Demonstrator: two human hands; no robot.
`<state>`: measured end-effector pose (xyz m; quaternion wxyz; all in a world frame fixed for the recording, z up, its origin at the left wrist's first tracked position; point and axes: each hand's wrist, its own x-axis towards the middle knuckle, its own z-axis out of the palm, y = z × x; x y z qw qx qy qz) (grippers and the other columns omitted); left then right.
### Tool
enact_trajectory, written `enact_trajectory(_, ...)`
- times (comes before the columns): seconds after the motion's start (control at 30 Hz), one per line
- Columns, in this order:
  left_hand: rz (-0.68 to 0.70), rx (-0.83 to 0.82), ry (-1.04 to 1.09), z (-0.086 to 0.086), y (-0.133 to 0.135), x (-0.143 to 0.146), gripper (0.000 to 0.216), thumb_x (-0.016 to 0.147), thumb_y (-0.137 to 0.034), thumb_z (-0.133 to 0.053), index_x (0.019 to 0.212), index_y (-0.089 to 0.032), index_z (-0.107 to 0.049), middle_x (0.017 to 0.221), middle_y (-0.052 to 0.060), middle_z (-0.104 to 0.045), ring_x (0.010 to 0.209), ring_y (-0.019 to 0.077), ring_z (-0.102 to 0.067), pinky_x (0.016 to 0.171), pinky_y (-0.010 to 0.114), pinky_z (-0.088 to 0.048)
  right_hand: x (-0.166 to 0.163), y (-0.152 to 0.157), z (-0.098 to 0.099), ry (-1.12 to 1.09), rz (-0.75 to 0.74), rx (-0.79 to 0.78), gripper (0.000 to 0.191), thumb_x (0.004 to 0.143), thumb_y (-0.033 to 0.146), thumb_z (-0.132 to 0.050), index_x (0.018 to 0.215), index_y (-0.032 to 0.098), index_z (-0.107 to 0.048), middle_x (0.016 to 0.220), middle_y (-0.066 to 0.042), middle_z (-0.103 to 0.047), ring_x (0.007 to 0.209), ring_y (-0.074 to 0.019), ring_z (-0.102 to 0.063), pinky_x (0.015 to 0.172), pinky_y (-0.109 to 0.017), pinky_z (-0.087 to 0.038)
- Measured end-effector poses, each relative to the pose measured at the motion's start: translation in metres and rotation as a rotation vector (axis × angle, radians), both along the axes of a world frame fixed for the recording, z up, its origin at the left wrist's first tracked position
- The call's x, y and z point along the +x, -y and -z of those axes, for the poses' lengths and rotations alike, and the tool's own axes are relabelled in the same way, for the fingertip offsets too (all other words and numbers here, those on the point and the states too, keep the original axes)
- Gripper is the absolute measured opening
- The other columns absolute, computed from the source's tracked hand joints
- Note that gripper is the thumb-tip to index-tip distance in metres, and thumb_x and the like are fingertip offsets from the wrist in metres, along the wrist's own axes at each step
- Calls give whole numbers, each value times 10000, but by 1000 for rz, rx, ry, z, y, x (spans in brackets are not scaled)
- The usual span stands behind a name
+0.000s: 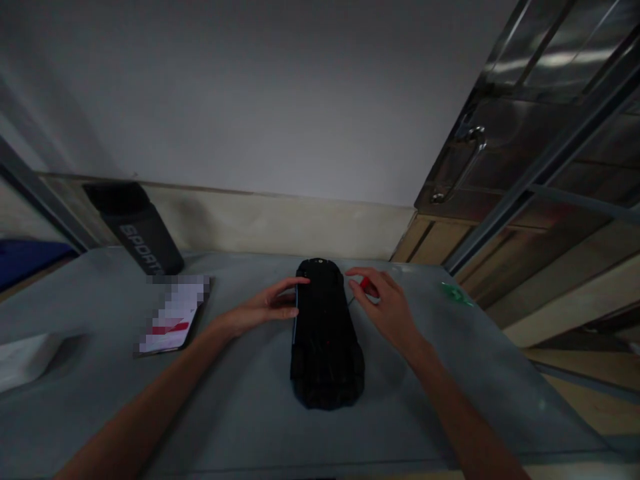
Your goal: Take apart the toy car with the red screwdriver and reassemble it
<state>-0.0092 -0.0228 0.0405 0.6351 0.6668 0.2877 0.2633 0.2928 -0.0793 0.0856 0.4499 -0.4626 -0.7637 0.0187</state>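
Observation:
A black toy car (pixel 325 327) lies upside down on the grey table, its wheels and underside facing up. My left hand (pixel 267 307) steadies it from the left, with a fingertip on the underside and the thumb against the side edge. Just right of the car, my right hand (pixel 383 303) pinches a small screwdriver by its red handle (pixel 365 283). A thin dark shaft points down and left from the fingers towards the car's side. Whether the tip touches the car, I cannot tell.
On the grey table (pixel 240 413), a phone (pixel 173 320) lies to the left, with a dark box (pixel 137 230) behind it. A white object (pixel 27 360) is at the left edge. Some green material (pixel 456 293) lies at the right. Behind stands a white wall (pixel 280 100).

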Motion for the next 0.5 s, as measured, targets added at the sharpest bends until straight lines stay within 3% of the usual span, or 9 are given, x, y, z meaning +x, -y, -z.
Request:
enact_trajectory(0.17,-39,-17,-17,4,-2,0,649,982,-410,-768,1599,-330,-582,1572,68,-652,1429,329,-608,1233,474,-426,-1,-1,0,-195,68,-45,160,1033,385,-618,1042,255,-709,700,37,-605,617,-174,-552,636,-305,-450)
enact_trajectory(0.27,-69,-27,-5,9,-3,1,618,997,-399,-753,1590,-321,-597,1511,57,-677,1378,300,-621,1205,431,-431,-2,-3,0,-308,58,-49,186,1028,428,-619,974,257,-670,730,29,-643,627,-171,-570,642,-304,-458)
enact_trajectory(0.37,-84,-21,39,12,-5,2,578,988,-371,-767,1549,-309,-640,1562,46,-643,1419,296,-594,1194,397,-427,-11,-3,2,-329,-30,-111,190,1022,426,-622,937,260,-659,782,10,-688,717,-190,-640,710,-316,-502)
enact_trajectory(0.5,-57,-7,35,14,-6,2,582,981,-418,-775,1542,-334,-645,1490,66,-704,1374,308,-625,1174,436,-445,-34,0,5,-244,-194,-243,200,1056,418,-607,937,265,-656,866,-11,-731,821,-209,-690,780,-328,-541)
